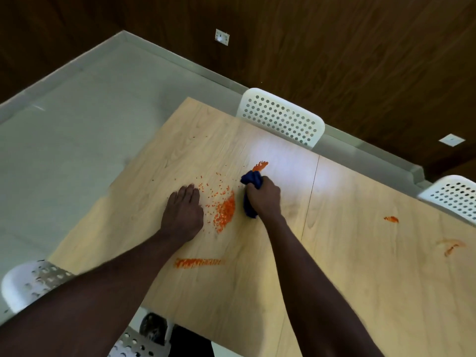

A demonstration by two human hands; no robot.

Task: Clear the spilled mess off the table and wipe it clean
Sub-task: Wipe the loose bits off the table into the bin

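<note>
Gripping a bunched blue cloth [251, 180] in my right hand [262, 199], fingers curled round it, I press it to the table [360, 279] just right of the orange crumb pile [225, 211]. My left hand [184, 210] lies palm down, fingers straight and together, just left of the pile. Both forearms reach in over the near edge. A far smear [260, 166] touches the cloth; a long streak [198, 262] lies nearer the near edge; two right-side smears [391, 219] lie toward the right edge.
</note>
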